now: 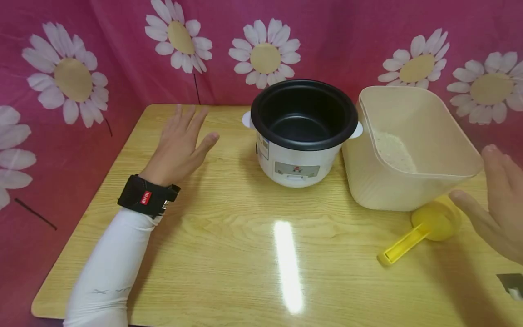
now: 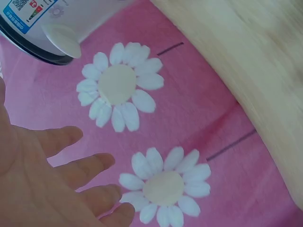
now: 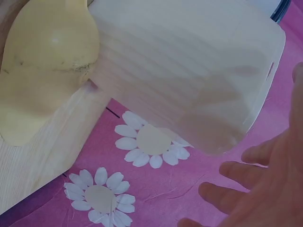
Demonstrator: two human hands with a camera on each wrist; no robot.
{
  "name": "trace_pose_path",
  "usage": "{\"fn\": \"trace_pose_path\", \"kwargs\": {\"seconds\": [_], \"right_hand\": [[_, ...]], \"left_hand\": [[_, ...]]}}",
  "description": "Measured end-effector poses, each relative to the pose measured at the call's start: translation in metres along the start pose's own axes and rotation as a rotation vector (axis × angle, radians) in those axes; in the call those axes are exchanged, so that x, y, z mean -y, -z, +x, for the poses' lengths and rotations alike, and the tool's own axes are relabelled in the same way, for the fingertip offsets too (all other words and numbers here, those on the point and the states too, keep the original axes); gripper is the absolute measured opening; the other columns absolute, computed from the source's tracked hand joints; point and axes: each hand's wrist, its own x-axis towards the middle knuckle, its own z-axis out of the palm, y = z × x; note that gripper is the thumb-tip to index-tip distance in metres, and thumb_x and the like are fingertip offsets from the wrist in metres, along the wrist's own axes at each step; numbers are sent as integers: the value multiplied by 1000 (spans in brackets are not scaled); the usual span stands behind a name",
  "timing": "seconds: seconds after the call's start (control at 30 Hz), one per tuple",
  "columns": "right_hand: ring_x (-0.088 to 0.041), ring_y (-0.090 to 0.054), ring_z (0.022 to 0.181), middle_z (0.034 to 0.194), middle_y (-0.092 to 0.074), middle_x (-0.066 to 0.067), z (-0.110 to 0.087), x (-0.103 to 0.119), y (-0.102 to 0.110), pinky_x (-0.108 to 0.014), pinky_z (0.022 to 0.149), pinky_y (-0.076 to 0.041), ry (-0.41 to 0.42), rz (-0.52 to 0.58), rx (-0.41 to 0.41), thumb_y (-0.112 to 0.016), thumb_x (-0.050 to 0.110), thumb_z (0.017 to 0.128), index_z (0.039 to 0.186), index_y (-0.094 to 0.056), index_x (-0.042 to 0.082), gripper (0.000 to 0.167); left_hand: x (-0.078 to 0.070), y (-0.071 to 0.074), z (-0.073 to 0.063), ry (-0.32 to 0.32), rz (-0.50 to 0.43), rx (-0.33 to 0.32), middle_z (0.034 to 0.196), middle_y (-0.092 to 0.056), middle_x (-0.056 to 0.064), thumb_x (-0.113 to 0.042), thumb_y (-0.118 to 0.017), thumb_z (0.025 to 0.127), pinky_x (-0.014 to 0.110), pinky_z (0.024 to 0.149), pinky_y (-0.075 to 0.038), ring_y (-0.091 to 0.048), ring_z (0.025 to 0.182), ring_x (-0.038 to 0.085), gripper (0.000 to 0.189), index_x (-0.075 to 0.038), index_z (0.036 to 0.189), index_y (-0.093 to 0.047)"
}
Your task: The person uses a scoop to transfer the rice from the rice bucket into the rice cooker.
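Above the wood-grained table (image 1: pixel 216 259), left hand (image 1: pixel 175 147) and right hand (image 1: pixel 500 204) spread their fingers, flanking a round cooker (image 1: pixel 286 159), ribbed bin (image 1: pixel 380 186) and nearer yellow scoop (image 1: pixel 435 221).

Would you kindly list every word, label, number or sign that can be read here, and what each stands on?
No text reads with certainty.
Red tag on the black wrist strap: pale letters, too blurred to read.
White sleeve: faint grey marks, unreadable.
Side label on the rice cooker: a QR code and print too small to read.
Its front panel: markings too small to read.
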Motion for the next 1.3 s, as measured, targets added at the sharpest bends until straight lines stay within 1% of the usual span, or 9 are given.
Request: {"fn": "trace_pose_path", "kwargs": {"seconds": [0.27, 0.33, 0.5, 0.7, 0.9, 1.03, 1.13, 1.23, 1.3], "right_hand": [[-54, -12, 157, 168, -12, -33, -4, -1, 1, -61, 129, -4, -70, 6, 37, -45, 44, 108, 163, -12, -3, 80], [-51, -5, 159, 169, -6, -31, -5, -1, 1, -59, 130, 0, -102, 10, 68, -44, 44, 108, 163, -8, -3, 81], [-50, -2, 159, 170, -3, -29, -9, -2, -1, -57, 131, 3, -140, 7, 96, -44, 43, 108, 163, -6, -2, 82], [-54, 1, 158, 168, 2, -34, -15, 1, -6, -64, 128, 2, -216, 7, 106, -41, 47, 108, 162, 1, -6, 86], [-56, 8, 156, 165, 12, -36, -21, 1, -9, -66, 126, 5, -324, 50, 160, -38, 45, 109, 160, 10, -8, 88], [-65, -8, 151, 161, -5, -47, -23, -2, -16, -72, 123, -6, -333, 54, 142, -43, 43, 107, 161, 6, -8, 88], [-69, -22, 141, 153, -22, -51, -24, -4, -19, -76, 116, -15, -333, 5, 145, -48, 45, 105, 160, 1, -10, 92], [-71, -35, 126, 139, -36, -53, -25, -5, -22, -77, 105, -26, -301, -33, 150, -56, 47, 102, 155, -14, -17, 93], [-70, -41, 113, 128, -42, -53, -24, -4, -24, -76, 94, -32, -281, -59, 167, -61, 50, 99, 148, -23, -20, 93]], "left_hand": [[-15, -12, 22, -37, -44, 3, 173, -18, 19, -67, -33, 103, 62, 130, -5, 3, 163, 42, 82, -14, 166, -21], [-18, -14, 28, -40, -57, 3, 173, -18, 18, -67, -33, 103, 60, 131, -5, 2, 163, 41, 83, -14, 166, -20], [-25, -20, 41, -38, -99, 2, 174, -18, 15, -67, -34, 103, 57, 132, -6, -3, 164, 38, 84, -13, 166, -19], [-33, -31, 52, -25, -164, 36, 174, -18, 12, -68, -33, 102, 55, 132, -10, -11, 164, 34, 85, -14, 166, -18], [-39, -41, 58, -11, -244, 41, 171, -27, 12, -75, -27, 99, 56, 127, -28, -30, 157, 32, 90, -15, 166, -18], [-43, -43, 60, 15, -305, 49, 166, -33, 13, -76, -24, 98, 56, 122, -37, -43, 147, 31, 92, -14, 166, -19], [-47, -46, 64, 14, -358, 46, 168, -32, 13, -77, -22, 97, 56, 124, -34, -39, 151, 31, 95, -11, 165, -21], [-51, -48, 67, 5, -396, 41, 170, -31, 11, -75, -23, 98, 56, 126, -30, -32, 157, 30, 93, -11, 164, -24], [-54, -48, 69, 3, -410, 32, 167, -36, 10, -73, -23, 100, 55, 125, -32, -36, 155, 28, 88, -12, 163, -28]]}}
